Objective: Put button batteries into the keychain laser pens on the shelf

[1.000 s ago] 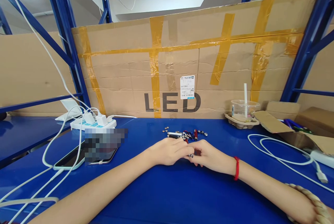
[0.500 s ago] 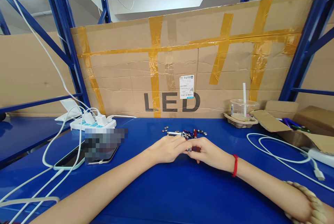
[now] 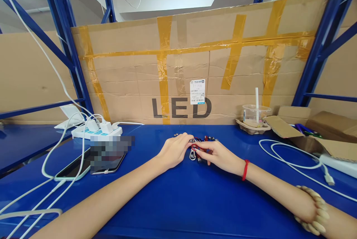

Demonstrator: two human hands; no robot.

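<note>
Head view: we see the left hand (image 3: 175,152) arched narrow with fingertips bent down by the small metal pieces, its hold hidden from us, while the right hand (image 3: 221,156) pinches a red cord (image 3: 194,145), a silver clasp (image 3: 192,155) showing just between the two. Open room lies toward us, where a broad stretch of blue tabletop (image 3: 178,198) runs between the forearms to the near edge; behind the hands its back edge meets the cardboard (image 3: 125,83), and we mark a phone (image 3: 74,170) at left and a white cable (image 3: 290,161) at right.
</note>
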